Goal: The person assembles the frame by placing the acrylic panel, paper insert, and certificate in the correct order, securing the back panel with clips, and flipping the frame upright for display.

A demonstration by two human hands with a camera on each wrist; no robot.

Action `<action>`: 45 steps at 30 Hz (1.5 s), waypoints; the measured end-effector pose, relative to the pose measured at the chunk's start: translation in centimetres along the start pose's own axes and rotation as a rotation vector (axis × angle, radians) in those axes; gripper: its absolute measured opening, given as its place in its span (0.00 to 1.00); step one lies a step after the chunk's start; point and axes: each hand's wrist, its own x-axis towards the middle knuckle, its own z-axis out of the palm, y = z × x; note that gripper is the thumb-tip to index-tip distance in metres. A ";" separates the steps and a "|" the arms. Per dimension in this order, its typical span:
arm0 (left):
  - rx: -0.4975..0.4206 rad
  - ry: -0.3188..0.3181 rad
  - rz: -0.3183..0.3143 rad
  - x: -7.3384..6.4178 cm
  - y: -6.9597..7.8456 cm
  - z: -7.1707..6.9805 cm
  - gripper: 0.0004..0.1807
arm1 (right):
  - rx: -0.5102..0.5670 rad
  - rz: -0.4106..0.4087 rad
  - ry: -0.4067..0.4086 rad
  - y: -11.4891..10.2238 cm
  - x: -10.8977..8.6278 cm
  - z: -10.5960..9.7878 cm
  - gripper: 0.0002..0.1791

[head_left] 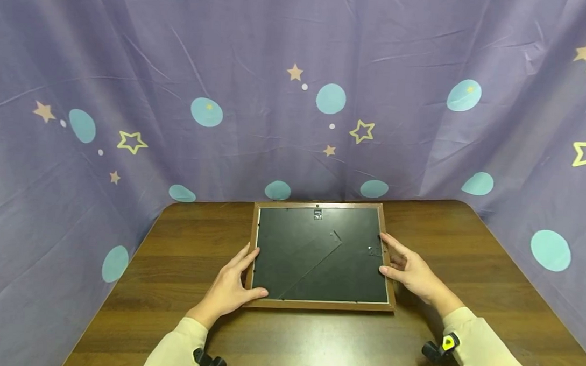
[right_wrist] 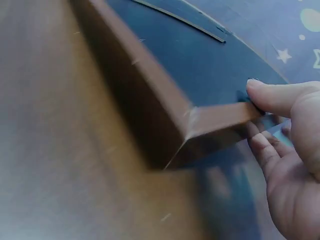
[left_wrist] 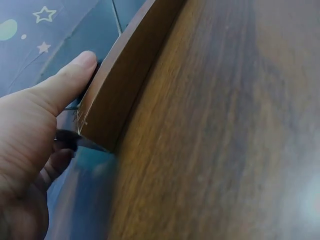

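Observation:
A picture frame (head_left: 300,253) with a brown wooden border lies back side up on the table, its dark backing board facing me. The left hand (head_left: 228,288) holds its left side near the close corner, thumb over the border and fingertips along the edge. On the opposite side, the right hand (head_left: 416,273) grips the right border, with the thumb (right_wrist: 272,97) on top and other fingers lower at the outer side. A metal hanger (head_left: 318,214) sits at the far edge of the backing, and a diagonal line marks the easel stand (head_left: 314,267).
The brown wood-grain table (head_left: 307,339) has rounded far corners. A purple curtain (head_left: 259,52) with stars and blue dots stands behind it and on both sides. Each sleeve carries a black wrist camera, the right one with a yellow mark (head_left: 448,342).

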 end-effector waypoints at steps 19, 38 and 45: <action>0.007 0.088 0.044 2.4 -0.1 -1.1 0.53 | -0.177 -0.120 -0.007 -4.1 5.0 -3.1 0.42; 0.118 0.199 0.167 2.6 2.1 -0.2 0.33 | -0.325 -0.136 0.141 -4.4 4.3 -2.8 0.44; -0.073 0.154 0.100 3.1 2.2 -0.5 0.28 | -0.345 -0.143 0.210 -4.7 4.7 -2.2 0.44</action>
